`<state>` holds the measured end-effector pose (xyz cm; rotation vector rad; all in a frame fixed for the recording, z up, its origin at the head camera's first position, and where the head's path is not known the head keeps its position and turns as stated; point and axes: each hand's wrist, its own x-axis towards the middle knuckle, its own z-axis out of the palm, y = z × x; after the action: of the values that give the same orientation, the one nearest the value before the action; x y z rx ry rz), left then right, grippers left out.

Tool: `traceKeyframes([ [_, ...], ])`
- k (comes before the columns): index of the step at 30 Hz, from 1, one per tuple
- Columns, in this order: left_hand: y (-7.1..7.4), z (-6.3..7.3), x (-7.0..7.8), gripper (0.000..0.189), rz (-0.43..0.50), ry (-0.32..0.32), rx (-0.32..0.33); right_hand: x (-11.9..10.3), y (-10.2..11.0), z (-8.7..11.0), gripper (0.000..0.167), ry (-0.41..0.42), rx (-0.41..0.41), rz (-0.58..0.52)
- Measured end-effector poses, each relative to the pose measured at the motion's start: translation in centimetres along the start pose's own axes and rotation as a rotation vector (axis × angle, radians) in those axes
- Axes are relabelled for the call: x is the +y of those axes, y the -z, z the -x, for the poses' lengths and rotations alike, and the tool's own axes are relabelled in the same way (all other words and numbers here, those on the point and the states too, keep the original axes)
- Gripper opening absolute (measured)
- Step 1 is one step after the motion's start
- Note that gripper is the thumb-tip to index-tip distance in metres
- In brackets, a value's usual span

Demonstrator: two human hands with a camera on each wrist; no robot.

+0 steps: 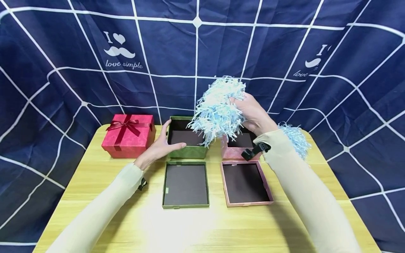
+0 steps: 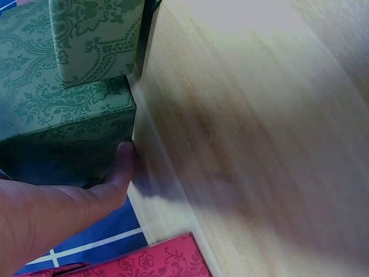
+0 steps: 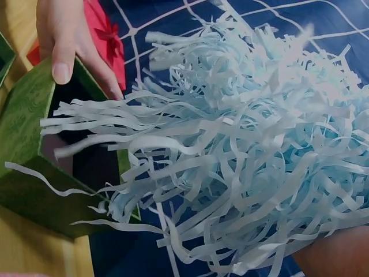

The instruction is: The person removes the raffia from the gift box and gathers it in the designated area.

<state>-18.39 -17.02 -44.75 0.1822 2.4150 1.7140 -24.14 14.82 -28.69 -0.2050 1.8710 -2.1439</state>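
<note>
One thick, crinkled bundle of pale blue and white paper shreds (image 1: 218, 109) hangs in the air in front of the curtain, its edge over the right side of the green box (image 1: 188, 152). The right hand's (image 1: 254, 114) grip is clamped on it, with loose flat strips fanning out. The left hand (image 1: 161, 144) has its grip spread apart, thumb and fingers well separated, touching the left side of that box at the rim. Its walls are stiff and squared, printed with a darker scrolling floral pattern; the inside is dark and smooth.

Just in front lies the matching green lid (image 1: 186, 184), shallow and square, dark interior up. To its right, a pink box (image 1: 232, 153) stands behind its own dark-lined pink lid (image 1: 245, 182), set slightly askew. On the left sits a red box (image 1: 139, 144), closed, with a glossy dark-red ribbon (image 1: 127, 123) tied in a bow. A second fluffy blue heap (image 1: 294, 140) shows beyond the right forearm, on the pale wood-grained counter (image 1: 177, 232).
</note>
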Motion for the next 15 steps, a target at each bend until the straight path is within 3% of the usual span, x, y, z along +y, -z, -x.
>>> traceKeyframes([
  [15,-0.4,-0.1,-0.1,0.122,-0.022,0.023,-0.022,-0.8,4.2,3.9,0.018,-0.033,-0.002,-0.099],
])
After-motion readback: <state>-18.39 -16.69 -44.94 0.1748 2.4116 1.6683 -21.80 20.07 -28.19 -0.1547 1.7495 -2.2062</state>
